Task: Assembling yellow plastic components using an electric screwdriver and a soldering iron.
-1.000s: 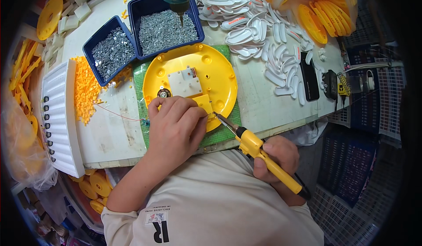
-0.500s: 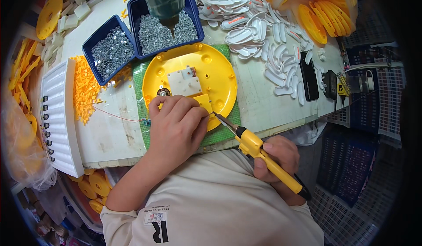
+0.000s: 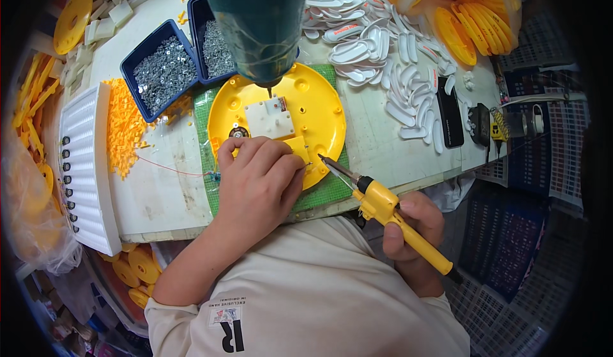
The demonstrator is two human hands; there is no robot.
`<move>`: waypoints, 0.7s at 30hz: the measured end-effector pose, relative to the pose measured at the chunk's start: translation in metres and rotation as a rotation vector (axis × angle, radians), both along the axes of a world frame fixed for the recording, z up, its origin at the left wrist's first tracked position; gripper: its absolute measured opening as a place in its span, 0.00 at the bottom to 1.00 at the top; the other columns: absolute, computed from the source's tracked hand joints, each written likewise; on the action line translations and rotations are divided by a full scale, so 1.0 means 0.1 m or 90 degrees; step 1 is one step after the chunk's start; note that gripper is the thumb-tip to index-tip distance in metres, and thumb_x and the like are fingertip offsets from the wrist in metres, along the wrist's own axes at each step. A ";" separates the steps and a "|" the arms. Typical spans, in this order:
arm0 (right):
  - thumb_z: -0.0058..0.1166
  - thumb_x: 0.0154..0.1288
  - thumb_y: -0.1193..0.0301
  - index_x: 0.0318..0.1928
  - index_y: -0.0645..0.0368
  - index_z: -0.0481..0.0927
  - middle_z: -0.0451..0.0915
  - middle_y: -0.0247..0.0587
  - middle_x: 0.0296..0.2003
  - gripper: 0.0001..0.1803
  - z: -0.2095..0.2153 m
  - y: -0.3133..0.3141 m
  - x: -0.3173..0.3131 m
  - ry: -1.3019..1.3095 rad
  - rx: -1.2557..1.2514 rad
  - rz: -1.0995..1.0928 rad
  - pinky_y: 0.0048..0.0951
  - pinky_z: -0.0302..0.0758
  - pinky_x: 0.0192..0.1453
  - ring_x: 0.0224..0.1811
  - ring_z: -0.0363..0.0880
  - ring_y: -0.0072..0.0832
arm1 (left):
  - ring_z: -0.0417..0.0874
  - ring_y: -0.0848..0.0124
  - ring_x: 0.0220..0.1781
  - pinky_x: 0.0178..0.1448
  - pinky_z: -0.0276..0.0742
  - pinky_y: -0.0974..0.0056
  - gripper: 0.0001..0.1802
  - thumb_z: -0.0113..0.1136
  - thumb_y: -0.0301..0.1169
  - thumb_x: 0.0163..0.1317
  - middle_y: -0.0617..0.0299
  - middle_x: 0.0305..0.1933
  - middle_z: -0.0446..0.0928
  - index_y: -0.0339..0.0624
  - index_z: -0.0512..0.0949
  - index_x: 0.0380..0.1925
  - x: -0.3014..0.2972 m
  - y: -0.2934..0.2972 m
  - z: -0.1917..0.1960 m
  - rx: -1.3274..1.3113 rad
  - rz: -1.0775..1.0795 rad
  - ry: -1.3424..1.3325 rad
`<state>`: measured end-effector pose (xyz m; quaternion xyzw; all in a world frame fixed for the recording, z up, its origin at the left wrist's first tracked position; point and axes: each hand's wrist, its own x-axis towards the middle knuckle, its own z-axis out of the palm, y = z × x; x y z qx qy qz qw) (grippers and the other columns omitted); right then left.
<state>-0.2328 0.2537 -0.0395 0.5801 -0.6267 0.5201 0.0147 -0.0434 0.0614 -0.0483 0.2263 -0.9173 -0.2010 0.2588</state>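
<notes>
A round yellow plastic shell [image 3: 324, 114] lies on a green mat [image 3: 338, 79], with a white boxy module [image 3: 269, 119] and a small round black part [image 3: 238, 133] inside it. My left hand [image 3: 260, 175] rests over its near side, fingers bent and closed on a yellow rectangular part [image 3: 297, 145]; the fingertips are partly hidden. In my right hand [image 3: 418, 223] is a yellow soldering iron [image 3: 380, 200], gripped by its handle. Its tip is just right of the yellow part's metal contacts, apart from them. Thin red wire [image 3: 169, 167] runs left from a bluish piece beside my left hand.
A dark green power screwdriver [image 3: 255, 25] hangs over the shell. Blue bins of screws [image 3: 159, 73], orange bits [image 3: 121, 124] and a white foam tray [image 3: 86, 165] stand left. White plastic pieces [image 3: 364, 50], a black phone [image 3: 450, 111] and bagged yellow discs [image 3: 463, 31] lie right.
The soldering iron has drawn back right, its tip leaving the yellow part's edge. The hanging screwdriver has swung nearer, over the shell's far edge. My left hand stays nearly still.
</notes>
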 end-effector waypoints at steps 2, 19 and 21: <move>0.67 0.62 0.66 0.47 0.62 0.77 0.79 0.39 0.26 0.18 0.02 -0.02 -0.01 0.014 0.011 0.015 0.32 0.77 0.25 0.19 0.78 0.33 | 0.81 0.63 0.48 0.61 0.65 0.50 0.09 0.74 0.28 0.56 0.65 0.40 0.80 0.47 0.82 0.35 -0.01 0.00 0.01 0.001 0.001 -0.002; 0.68 0.61 0.63 0.48 0.62 0.78 0.80 0.40 0.28 0.20 -0.01 0.00 0.02 0.032 0.019 -0.007 0.33 0.80 0.28 0.22 0.80 0.35 | 0.82 0.63 0.47 0.62 0.64 0.49 0.08 0.73 0.29 0.57 0.65 0.39 0.80 0.48 0.82 0.34 -0.01 -0.01 0.02 0.001 0.000 -0.015; 0.68 0.61 0.62 0.47 0.63 0.78 0.80 0.41 0.28 0.21 -0.05 0.02 0.01 0.018 0.007 -0.027 0.34 0.81 0.29 0.22 0.80 0.36 | 0.82 0.63 0.48 0.62 0.65 0.49 0.08 0.73 0.29 0.57 0.65 0.39 0.80 0.48 0.82 0.34 -0.01 -0.01 0.02 0.002 0.001 -0.018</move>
